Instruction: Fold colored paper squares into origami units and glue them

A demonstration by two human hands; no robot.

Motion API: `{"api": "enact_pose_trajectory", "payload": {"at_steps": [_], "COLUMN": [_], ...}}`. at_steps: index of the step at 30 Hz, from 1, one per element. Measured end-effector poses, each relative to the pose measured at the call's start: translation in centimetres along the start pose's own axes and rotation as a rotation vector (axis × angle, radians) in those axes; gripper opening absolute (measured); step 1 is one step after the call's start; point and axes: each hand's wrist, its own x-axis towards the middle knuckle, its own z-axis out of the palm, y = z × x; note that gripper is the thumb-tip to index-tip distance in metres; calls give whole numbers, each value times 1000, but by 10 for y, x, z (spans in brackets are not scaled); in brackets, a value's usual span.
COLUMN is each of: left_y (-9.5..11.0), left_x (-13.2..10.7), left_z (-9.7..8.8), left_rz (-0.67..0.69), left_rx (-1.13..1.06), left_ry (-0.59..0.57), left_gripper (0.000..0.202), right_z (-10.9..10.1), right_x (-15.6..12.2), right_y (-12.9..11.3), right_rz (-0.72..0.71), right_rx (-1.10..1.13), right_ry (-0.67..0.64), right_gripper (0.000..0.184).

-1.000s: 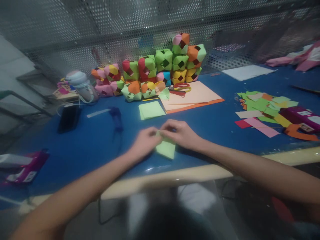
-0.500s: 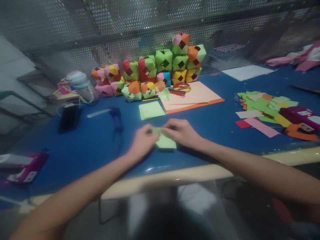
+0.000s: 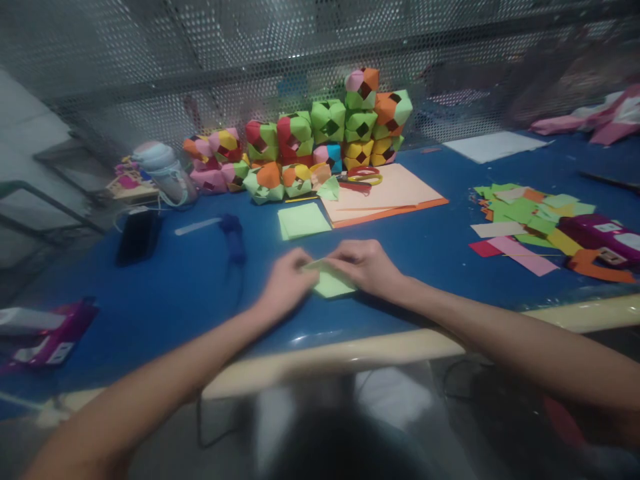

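Between my two hands is a pale green sheet of paper (image 3: 334, 285), held just above the blue table near its front edge. My left hand (image 3: 293, 277) pinches its left upper edge. On the opposite side, my right hand (image 3: 367, 267) grips the upper right part with thumb and fingers. The sheet's far edge looks folded or lifted; the fingers partly hide it. Beyond the hands lies a stack of light green paper squares (image 3: 303, 221). Peach and orange sheets (image 3: 395, 190) lie to its right, with scissors (image 3: 365, 177) on them.
Folded paper cubes (image 3: 327, 120) stand stacked along the back by a perforated metal screen (image 3: 225, 53). Paper scraps (image 3: 530, 213) and a purple box (image 3: 603, 237) are on the right. At left are a phone (image 3: 139, 237), a bottle (image 3: 165, 172) and another purple box (image 3: 55, 337).
The green paper has shifted and turned slightly between my hands, its near corner swinging right and its far edge tilting. Both hands stay in nearly the same place, still gripping it.
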Motion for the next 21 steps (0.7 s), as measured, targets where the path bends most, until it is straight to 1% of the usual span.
{"api": "enact_pose_trajectory", "payload": {"at_steps": [1,3,7,9,12,14,15,19,21], "left_y": [1,2,4,4,4,4,4,1,0], "left_x": [0,0,0,0,0,0,0,1,1], "left_z": [0,-1,-1,-1,0,-1,-1,0,0], "left_rz": [5,11,-9,-15,0,5,1,-40,-47], "left_rx": [14,22,-13,-17,5,11,5,-49,-48], "left_ry": [-13,8,116,108,31,1,8,102,86], "left_gripper": [2,3,6,5,4,4,3,9,10], "right_z": [0,1,0,0,1,2,2,3,3], "right_x": [0,0,0,0,0,-1,-1,0,0], "right_y": [0,0,-2,-2,-3,-4,-5,-5,-5], "right_rz": [-32,-66,-19,-27,-120,-154,-148,-79,-79], "right_rx": [-20,-44,-39,-46,-82,-85,-77,-43,-39], "right_ry": [-10,-9,50,49,17,16,27,103,115], "right_gripper": [21,19,17,19,21,21,20,16,16]}}
